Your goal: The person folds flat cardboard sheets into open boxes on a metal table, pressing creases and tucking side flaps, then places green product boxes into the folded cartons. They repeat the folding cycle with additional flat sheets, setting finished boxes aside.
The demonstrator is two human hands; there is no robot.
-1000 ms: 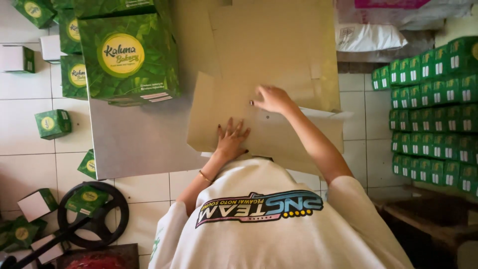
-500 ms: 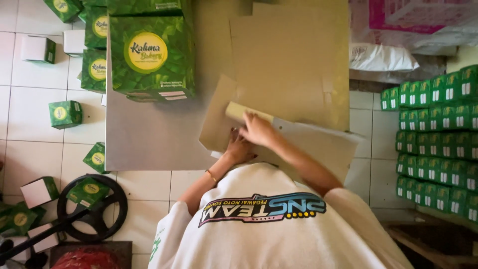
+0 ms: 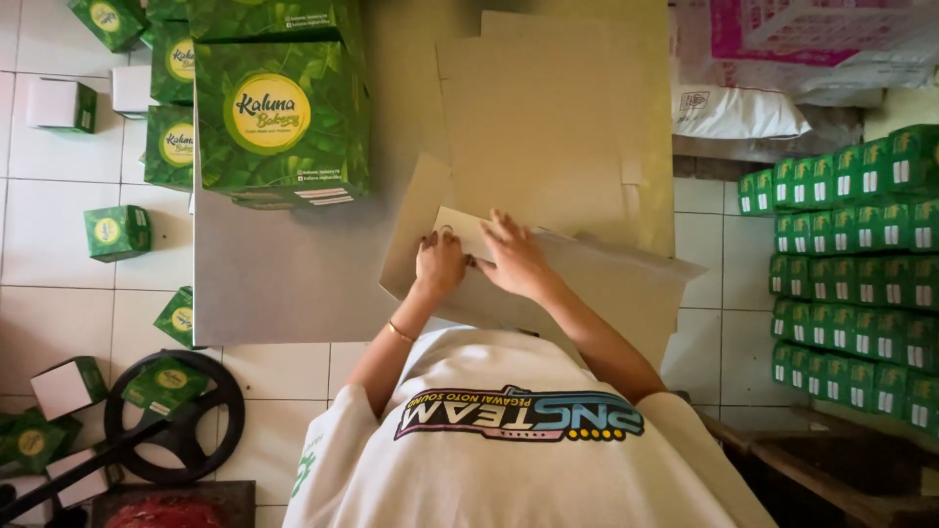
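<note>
A flat brown cardboard sheet (image 3: 587,284), matte and stiff, lies at the frame's centre on the grey worktop (image 3: 284,284), its long axis running left to right. The left hand (image 3: 440,262) and right hand (image 3: 514,256) press down on it, fingers spread, gripping nothing.

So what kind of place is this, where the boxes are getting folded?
Probably a small packing room for a bakery. Stacked green printed boxes line one side, flat cardboard sheets lie on the metal table, and both hands press a cardboard blank.
</note>
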